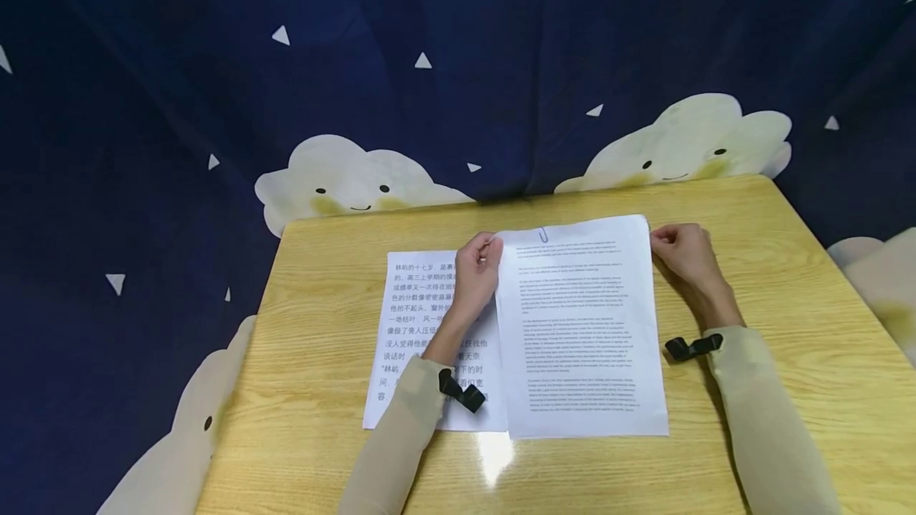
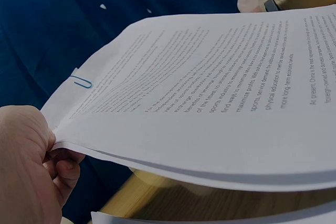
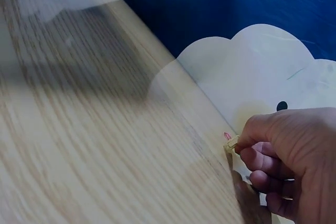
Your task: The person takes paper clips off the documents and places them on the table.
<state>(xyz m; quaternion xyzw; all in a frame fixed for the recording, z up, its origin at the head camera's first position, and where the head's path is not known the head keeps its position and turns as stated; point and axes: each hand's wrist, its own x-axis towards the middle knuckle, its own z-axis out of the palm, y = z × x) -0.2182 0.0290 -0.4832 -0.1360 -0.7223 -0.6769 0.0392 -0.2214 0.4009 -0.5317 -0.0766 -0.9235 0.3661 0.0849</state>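
Note:
My left hand (image 1: 478,265) pinches the upper left corner of a stack of printed English sheets (image 1: 583,340). Its top edge is lifted, and the left wrist view shows the pages bowing above the table. A blue paper clip (image 2: 81,82) sits on that top edge. Just beyond the stack's upper right corner is my right hand (image 1: 685,251), thumb and forefinger together. In the right wrist view those fingers pinch a small pale-yellow piece with a red loop (image 3: 228,139); its kind is unclear. Sheets with large Chinese print (image 1: 411,324) lie at left, partly hidden by my left arm.
The wooden table (image 1: 315,340) runs back to a dark blue curtain (image 1: 501,46) with white clouds and triangles. Black straps with small black blocks (image 1: 461,390) are on both wrists.

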